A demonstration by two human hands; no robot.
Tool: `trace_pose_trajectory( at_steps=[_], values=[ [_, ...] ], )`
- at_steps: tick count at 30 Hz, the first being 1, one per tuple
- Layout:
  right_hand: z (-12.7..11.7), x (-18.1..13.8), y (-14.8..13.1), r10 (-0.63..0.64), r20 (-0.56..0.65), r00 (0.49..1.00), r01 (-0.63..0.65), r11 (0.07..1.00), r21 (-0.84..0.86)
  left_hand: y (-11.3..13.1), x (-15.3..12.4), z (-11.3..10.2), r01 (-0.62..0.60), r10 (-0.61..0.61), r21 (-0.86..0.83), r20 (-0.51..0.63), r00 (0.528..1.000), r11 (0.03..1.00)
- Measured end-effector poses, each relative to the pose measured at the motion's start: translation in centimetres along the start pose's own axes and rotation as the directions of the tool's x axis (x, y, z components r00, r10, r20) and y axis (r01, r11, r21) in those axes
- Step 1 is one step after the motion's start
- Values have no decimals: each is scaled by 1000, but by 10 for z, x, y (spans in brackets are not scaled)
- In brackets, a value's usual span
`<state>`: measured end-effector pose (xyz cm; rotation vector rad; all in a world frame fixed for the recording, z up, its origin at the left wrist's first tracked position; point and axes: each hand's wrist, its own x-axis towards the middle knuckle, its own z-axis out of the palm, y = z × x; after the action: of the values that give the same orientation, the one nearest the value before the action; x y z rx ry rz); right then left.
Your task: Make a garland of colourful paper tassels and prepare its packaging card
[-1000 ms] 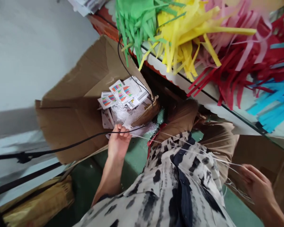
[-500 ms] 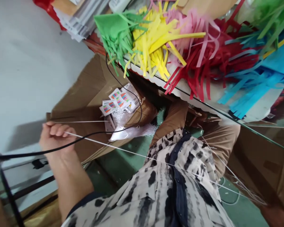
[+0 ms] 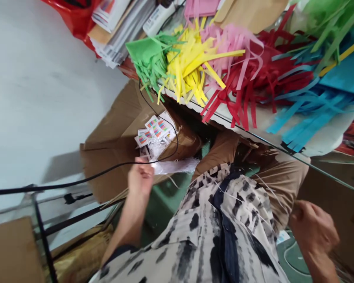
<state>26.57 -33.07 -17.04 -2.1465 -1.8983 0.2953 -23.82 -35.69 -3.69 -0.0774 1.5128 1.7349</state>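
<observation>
My left hand [image 3: 141, 177] is closed in a pinch beside the opening of a brown bag. It appears to hold a thin white string [image 3: 172, 181], part of which curves slack to its right; the grip itself is blurred. Inside the bag are printed cards [image 3: 157, 129] with coloured tassel pictures and a bundle of shiny white strands [image 3: 178, 166]. At the lower right my right hand [image 3: 314, 226] is curled into a fist, its fingertips partly hidden. Slack white string [image 3: 270, 188] runs across my lap towards that fist.
Above, a glass-edged table [image 3: 321, 173] carries fringed paper in green, yellow [image 3: 188, 67], pink, red [image 3: 253, 86] and blue. A black cable [image 3: 106, 171] crosses in front of an open cardboard box [image 3: 106, 157]. A black metal frame [image 3: 43, 236] stands at lower left.
My left hand has moved right, from near the wall to the bag. The taut string has gone slack across my lap. My right hand has risen further into view.
</observation>
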Motion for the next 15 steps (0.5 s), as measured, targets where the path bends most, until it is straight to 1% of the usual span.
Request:
trace_pose_trajectory(
  at_steps=[1,2,3,4,5,6,7,8,9,10,11,12,13,15],
  values=[
    [3,8,-20,-61,6,998,60,993,101,-27,-14,4,68,-68,4,10,998,998],
    [3,15,-46,-109,35,993,97,964,249,-54,-29,11,140,-140,13,46,989,990],
    [2,19,-76,-173,122,977,106,897,429,-77,-43,18,221,-222,24,96,970,975],
    [2,22,-108,-241,246,939,54,808,586,-96,-55,27,287,-293,55,173,940,956],
    [2,22,-140,-331,375,866,-34,710,703,-110,-64,36,306,-321,99,237,917,947],
    [3,20,-171,-430,467,773,-137,604,785,-118,-70,44,305,-330,130,285,900,944],
    [6,17,-198,-522,519,677,-250,500,829,-121,-73,51,285,-320,152,319,892,946],
    [9,13,-219,-594,550,586,-350,427,834,-120,-72,56,260,-305,172,340,890,950],
    [12,9,-234,-628,565,535,-415,387,823,-116,-69,60,238,-293,191,354,888,952],
    [14,6,-242,-639,571,515,-447,368,815,-111,-64,62,227,-292,210,364,884,951],
    [15,4,-243,-632,576,518,-448,373,813,-106,-57,62,231,-302,225,368,879,947],
    [15,4,-238,-609,576,545,-422,394,816,-100,-50,60,256,-326,229,363,873,939],
    [13,6,-227,-577,573,583,-382,427,819,-94,-41,57,293,-352,212,345,870,932],
    [7,12,-191,-471,555,686,-306,506,806,-81,-22,47,373,-388,108,258,885,922]
  ],
)
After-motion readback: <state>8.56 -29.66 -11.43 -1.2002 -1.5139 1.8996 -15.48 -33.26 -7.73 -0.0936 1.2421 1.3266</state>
